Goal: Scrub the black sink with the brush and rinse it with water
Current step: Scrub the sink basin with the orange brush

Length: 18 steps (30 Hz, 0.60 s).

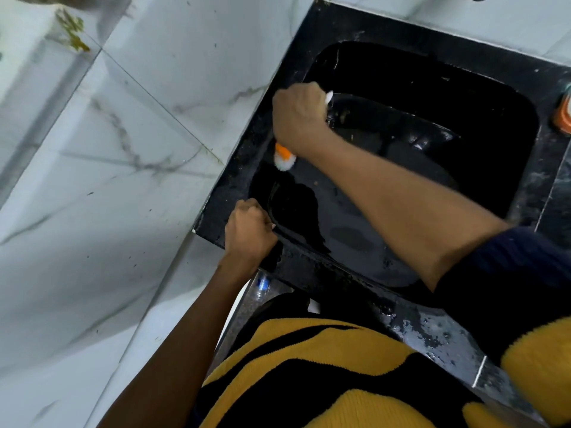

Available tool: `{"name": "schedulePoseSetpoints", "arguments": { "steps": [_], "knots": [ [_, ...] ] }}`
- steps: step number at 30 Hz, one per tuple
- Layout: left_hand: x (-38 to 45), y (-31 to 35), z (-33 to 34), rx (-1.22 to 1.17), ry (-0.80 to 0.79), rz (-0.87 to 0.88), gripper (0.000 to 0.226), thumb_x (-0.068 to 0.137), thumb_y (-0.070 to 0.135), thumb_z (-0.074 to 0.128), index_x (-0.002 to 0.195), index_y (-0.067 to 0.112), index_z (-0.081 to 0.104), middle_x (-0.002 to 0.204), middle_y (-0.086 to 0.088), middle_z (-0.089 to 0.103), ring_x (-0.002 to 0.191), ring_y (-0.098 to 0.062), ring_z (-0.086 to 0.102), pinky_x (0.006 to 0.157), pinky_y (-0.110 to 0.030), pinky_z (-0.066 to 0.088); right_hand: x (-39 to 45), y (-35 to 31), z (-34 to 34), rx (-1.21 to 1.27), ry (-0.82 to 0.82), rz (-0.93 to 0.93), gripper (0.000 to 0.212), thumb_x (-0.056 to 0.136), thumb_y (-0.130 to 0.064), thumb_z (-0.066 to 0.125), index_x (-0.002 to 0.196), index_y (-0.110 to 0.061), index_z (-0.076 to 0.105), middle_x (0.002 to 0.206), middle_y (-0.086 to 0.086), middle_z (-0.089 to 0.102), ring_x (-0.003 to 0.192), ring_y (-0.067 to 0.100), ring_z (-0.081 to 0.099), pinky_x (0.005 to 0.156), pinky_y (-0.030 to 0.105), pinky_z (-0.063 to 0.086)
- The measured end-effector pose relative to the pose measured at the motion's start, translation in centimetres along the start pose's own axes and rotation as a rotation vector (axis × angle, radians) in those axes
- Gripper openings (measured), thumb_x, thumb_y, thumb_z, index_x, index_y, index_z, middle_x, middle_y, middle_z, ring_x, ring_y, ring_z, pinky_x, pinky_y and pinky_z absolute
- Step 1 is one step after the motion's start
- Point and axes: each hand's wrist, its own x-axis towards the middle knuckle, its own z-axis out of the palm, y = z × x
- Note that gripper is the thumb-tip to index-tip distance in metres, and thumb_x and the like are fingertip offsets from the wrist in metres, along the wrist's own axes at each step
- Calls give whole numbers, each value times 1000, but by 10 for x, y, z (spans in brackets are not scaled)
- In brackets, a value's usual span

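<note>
- The right hand [298, 117] is closed in a fist around an orange-and-white bristled scrubbing brush [283, 157], whose white handle tip shows above the knuckles.
- The brush's bristles press on the left inner edge of the black rectangular sink [506, 143], right where the basin wall meets the rim.
- The left hand [248, 228] is clenched on the sink's near-left rim corner; whether it grips anything I cannot tell.
- The basin's right and far parts lie open and wet, with scattered debris specks.
- White marble-veined wall tiles [123, 149] run close along the sink's left edge.
- An orange round object [564, 111] sits on the right rim, well apart from the brush.
- The wet black counter strip [438, 335] borders the near edge.
</note>
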Motion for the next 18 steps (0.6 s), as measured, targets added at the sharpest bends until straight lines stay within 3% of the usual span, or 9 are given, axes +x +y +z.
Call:
{"name": "schedulePoseSetpoints", "arguments": {
  "steps": [3,7,11,15,18],
  "knots": [
    [-1,0,-2,-14,1,25,14,77,9,77,74,-1,69,89,-10,60,90,-28,57,68,-40,53,11,2,-13,13,55,26,16,90,-12,50,90,-20,63,95,0,67,88,21,65,66,28,36],
    [-1,0,-2,-38,9,23,15,76,7,78,71,-1,66,85,-9,59,88,-27,57,66,-40,54,29,25,-57,-43,126,206,28,89,-7,50,64,-17,43,63,-3,42,56,11,40,51,24,22],
    [-2,2,-3,-47,13,15,15,74,6,79,76,-2,66,87,-14,60,83,-33,60,66,-45,55,-10,-11,-19,76,111,183,22,92,-8,50,88,-19,68,90,-1,69,82,19,66,57,25,35],
    [2,0,-1,-10,-18,11,21,71,11,80,78,2,62,88,-14,60,86,-34,60,66,-44,55,-50,-42,8,153,-6,76,22,91,-11,50,76,-24,58,89,-2,69,70,17,61,51,25,33],
    [3,-2,-1,-11,-23,15,19,73,11,79,76,1,63,88,-13,59,85,-32,59,68,-45,55,-21,-6,-2,61,63,199,19,91,-13,51,90,-21,68,95,1,71,87,21,68,61,27,37]
  ]
}}
